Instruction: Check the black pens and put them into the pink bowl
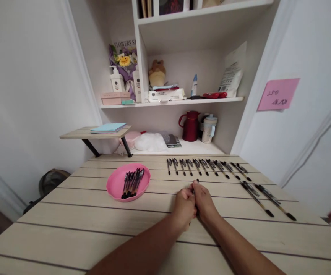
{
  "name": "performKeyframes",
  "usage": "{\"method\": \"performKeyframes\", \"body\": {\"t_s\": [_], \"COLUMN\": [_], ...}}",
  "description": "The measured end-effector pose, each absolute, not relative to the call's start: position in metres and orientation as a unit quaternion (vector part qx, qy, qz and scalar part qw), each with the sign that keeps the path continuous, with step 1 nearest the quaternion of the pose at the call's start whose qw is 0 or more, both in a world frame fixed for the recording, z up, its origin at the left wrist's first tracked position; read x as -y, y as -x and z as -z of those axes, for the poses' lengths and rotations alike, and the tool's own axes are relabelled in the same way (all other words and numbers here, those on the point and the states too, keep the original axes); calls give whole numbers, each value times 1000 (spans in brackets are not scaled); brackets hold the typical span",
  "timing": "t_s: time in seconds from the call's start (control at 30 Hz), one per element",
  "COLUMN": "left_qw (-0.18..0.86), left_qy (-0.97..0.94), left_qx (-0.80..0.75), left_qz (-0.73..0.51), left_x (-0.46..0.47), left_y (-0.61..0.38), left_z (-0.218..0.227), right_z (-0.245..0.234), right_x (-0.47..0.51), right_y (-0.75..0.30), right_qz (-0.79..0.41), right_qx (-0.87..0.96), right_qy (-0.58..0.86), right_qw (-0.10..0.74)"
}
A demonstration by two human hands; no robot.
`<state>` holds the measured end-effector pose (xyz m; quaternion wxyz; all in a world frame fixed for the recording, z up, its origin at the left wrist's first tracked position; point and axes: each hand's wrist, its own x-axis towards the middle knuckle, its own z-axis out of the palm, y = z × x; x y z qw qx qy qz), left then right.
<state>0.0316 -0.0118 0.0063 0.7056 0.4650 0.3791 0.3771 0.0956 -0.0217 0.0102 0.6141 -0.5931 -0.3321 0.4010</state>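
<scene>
— How's the grip?
— Left hand [183, 205] and right hand [205, 199] are closed together around a slim black-tipped pen [197, 180], mostly hidden, just below centre.
— Done?
— Apparently the dark, slender pens in pieces [252, 194], spread centre to right across the pale slatted desk [96, 221].
— Remaining?
— Probably the bunched black-and-clear pens [132, 184] in the round pink dish [114, 188], left of centre.

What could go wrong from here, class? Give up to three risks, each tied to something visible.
1. The slim dark-tipped thing is mostly hidden between the left hand and the right hand, so it could slip from the fingers.
2. The loose pens lie unsecured on the table; a brushing sweep might roll them out of line.
3. The pink dish looks shallow, so a knock could spill its bunched pens.
</scene>
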Motion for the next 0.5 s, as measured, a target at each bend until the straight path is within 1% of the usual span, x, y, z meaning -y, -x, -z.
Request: {"method": "performKeyframes", "body": {"t_s": [0.13,0.27,0.4,0.5], "left_qw": [722,740,757,762], "left_qy": [-479,-499,-494,-503], "left_qx": [-352,-351,-340,-319], "left_qz": [-354,-284,-259,-254], "left_x": [15,23,25,24], "left_y": [-25,-19,-16,-16], "left_z": [-10,-12,-13,-14], "right_z": [-12,-18,-16,-12], "right_x": [20,14,11,9], "right_y": [-101,-117,-139,-156], "right_qz": [-453,-445,-462,-398], "right_qx": [261,150,177,228], "right_qy": [568,500,440,467], "right_qw": [636,728,749,756]}}
